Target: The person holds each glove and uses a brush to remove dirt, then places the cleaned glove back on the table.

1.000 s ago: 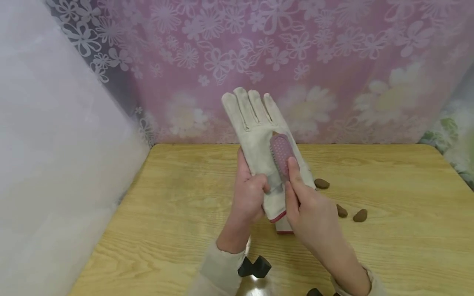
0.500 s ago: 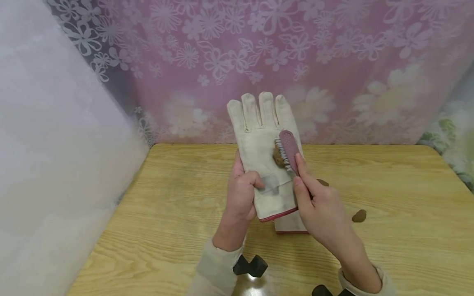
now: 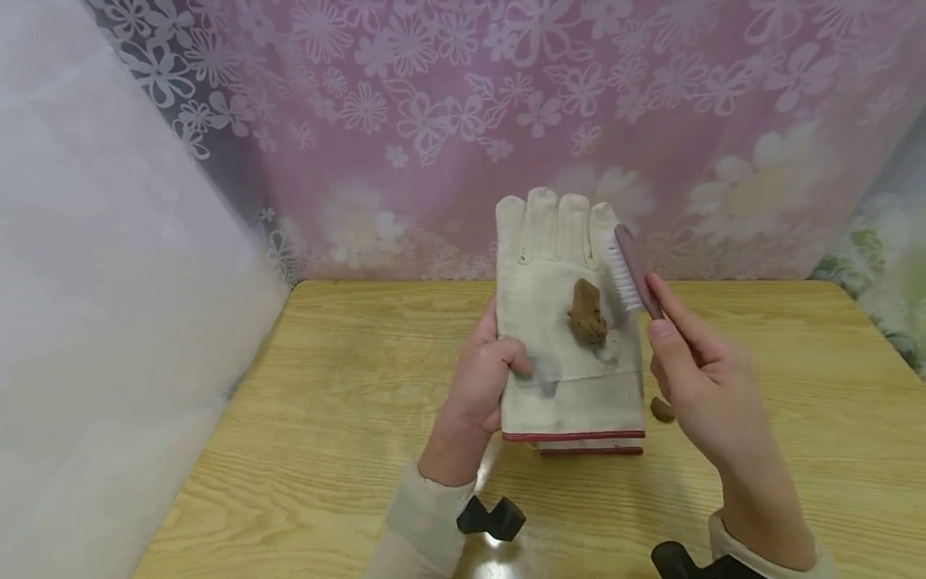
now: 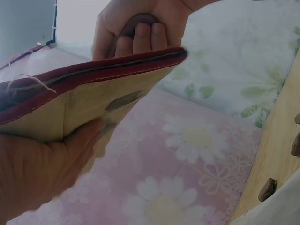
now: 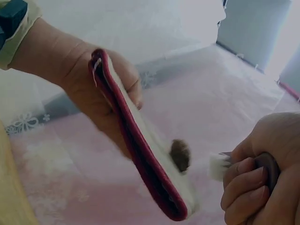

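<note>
A cream work glove (image 3: 535, 305) with a red-trimmed cuff is held up above the table, fingers pointing away. My left hand (image 3: 473, 382) grips its left edge, thumb lying across the front. A brown clump (image 3: 586, 314) sticks to the glove's face, and a grey smudge (image 3: 547, 376) shows by the thumb. In my right hand (image 3: 705, 386) is a small brush (image 3: 635, 269) with a purple handle and white bristles facing the glove. From the right wrist view, the bristles (image 5: 218, 166) stand apart from glove and clump. Below lies a second glove (image 3: 593, 447), mostly hidden.
On the wooden table (image 3: 347, 386), a brown lump (image 3: 661, 410) sits right of the gloves. More brown lumps (image 4: 267, 190) appear in the left wrist view. A pink flowered cloth (image 3: 434, 161) hangs behind the table, and a pale sheet (image 3: 145, 281) stands to the left.
The held glove has swung rightward and now faces the head camera more squarely. Half a second ago the bristles were against the brown clump; the brush has since moved right, off it, uncovering the clump.
</note>
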A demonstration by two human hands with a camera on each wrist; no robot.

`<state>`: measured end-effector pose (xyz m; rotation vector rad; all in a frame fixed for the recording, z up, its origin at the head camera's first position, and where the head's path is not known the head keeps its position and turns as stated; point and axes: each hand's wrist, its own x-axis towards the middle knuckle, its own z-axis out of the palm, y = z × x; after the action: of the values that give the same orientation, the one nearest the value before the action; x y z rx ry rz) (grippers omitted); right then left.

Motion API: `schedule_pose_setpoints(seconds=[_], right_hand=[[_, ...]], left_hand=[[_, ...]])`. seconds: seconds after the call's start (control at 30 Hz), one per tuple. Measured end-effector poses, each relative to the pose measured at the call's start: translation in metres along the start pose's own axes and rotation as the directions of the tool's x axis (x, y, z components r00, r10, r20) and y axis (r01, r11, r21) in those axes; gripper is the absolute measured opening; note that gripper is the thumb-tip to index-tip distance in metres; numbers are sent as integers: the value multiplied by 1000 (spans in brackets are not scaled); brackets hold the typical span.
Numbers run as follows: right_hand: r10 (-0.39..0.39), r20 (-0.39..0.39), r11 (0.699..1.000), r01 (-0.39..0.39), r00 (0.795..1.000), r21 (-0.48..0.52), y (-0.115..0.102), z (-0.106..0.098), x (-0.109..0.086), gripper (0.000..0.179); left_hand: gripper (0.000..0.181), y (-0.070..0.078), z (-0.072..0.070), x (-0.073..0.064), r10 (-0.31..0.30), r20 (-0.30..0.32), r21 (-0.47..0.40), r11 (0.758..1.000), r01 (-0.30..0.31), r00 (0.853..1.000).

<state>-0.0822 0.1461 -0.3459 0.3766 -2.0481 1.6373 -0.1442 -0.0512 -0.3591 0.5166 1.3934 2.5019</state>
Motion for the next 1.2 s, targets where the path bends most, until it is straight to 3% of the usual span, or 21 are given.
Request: schedule_pose_setpoints(seconds=[0.1, 0.17, 0.23, 0.33, 0.43, 0.5, 0.57, 0.63, 0.73, 0.8, 0.93, 1.03, 1.1, 1.2], right_hand=[[-117, 27, 973, 120, 993, -197, -12, 1, -10, 49], [-183, 55, 938, 191, 982, -288, -19, 6, -17, 51], [-202, 95, 903, 223, 975, -368, -23, 13, -21, 54], [-177, 144, 850, 225, 974, -476, -21, 25, -23, 57], [-215, 159, 794, 267, 964, -546, -13, 34, -20, 59], [-260, 124, 780, 284, 958, -558, -6, 36, -18, 59], [-295, 63, 795, 281, 954, -537, -1, 35, -14, 58], [-292, 6, 830, 256, 957, -495, 5, 32, -9, 56], [-247, -38, 883, 209, 968, -420, 13, 27, -1, 52], [-171, -56, 918, 139, 984, -372, 19, 24, 4, 49], [-28, -90, 967, 4, 996, -254, 30, 21, 12, 45], [49, -84, 998, -52, 995, -40, 34, 18, 15, 44], [72, -63, 991, -64, 995, 121, 35, 14, 16, 45], [83, -10, 943, -75, 997, 324, 33, 9, 17, 47]], left_hand=[[96, 0, 0, 2, 62, -104, -150, 986, -77, 993], [96, 1, -1, 4, 111, -181, -240, 958, -154, 977], [98, 2, -2, 5, 154, -218, -305, 927, -217, 964], [102, 3, -3, 4, 184, -171, -323, 918, -231, 968], [105, 1, 0, 0, 182, -75, -275, 941, -196, 980], [105, -1, 6, -3, 176, -29, -211, 961, -179, 984], [103, -3, 13, -5, 168, -4, -122, 978, -168, 986], [99, -4, 20, -7, 157, 7, 0, 988, -157, 988], [92, -6, 25, -9, 138, 29, 165, 976, -141, 990], [89, -7, 26, -9, 116, 44, 227, 966, -123, 992], [88, -9, 23, -7, 41, 78, 246, 967, -60, 996], [90, -10, 20, -5, -16, 80, 204, 979, -1, 997], [94, -11, 17, -3, -37, 68, 144, 989, 27, 997], [101, -12, 15, -1, -63, 58, 49, 997, 61, 996]])
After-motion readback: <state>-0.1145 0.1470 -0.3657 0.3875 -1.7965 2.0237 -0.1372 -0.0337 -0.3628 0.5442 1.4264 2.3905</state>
